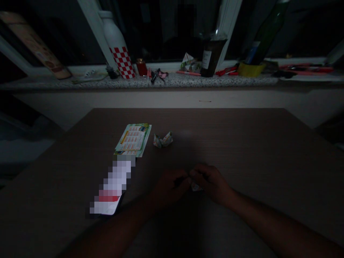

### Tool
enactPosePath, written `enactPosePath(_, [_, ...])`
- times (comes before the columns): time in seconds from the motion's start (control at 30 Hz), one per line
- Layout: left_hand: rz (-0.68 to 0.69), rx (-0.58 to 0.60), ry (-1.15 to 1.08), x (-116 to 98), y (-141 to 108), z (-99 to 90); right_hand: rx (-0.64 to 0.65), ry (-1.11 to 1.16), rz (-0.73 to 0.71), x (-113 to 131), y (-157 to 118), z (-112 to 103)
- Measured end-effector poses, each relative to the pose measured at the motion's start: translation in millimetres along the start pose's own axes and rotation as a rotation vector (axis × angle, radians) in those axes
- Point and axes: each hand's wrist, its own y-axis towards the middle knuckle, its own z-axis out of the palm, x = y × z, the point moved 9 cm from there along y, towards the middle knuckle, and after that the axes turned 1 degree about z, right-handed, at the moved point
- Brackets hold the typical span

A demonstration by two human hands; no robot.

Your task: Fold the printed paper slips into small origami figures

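Observation:
A small piece of printed paper (196, 186) shows between my two hands, low in the middle of the table. My right hand (211, 181) pinches it from the right, fingers pressed together. From the left, my left hand (172, 184) meets it with thumb and forefinger closed at its edge. Shadow hides much of the fingers and the paper's full shape. Beyond my hands lies a folded paper piece (163, 139) with two raised points. To its left is a stack of printed calendar cards (133, 137). A lit phone (114, 186), its screen blurred, rests just below the cards.
Behind the wooden table (228, 125), a speckled windowsill (172, 81) holds a white bottle with red checks (118, 46), a red jar (141, 67), a dark cup (212, 53), a yellow holder (249, 69), a green bottle (271, 30) and a leaning tube (36, 44).

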Motion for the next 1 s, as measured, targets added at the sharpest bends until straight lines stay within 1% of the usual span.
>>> enactPosePath(0.3, [-0.004,0.032,0.001,0.8,0.0,1.9,-0.004,-0.014,-0.009,-1.4,0.7,0.0])
enactPosePath(0.5, [-0.006,0.006,0.016,0.7,0.1,-0.1,0.011,0.008,0.002,-1.1,0.6,1.1])
enactPosePath(0.77, [-0.002,0.033,0.002,0.0,0.1,1.3,0.01,-0.024,0.014,-3.3,0.2,1.2])
enactPosePath(1.0, [0.001,0.021,0.013,-2.5,0.3,0.0,0.011,-0.022,-0.002,1.3,0.6,0.8])
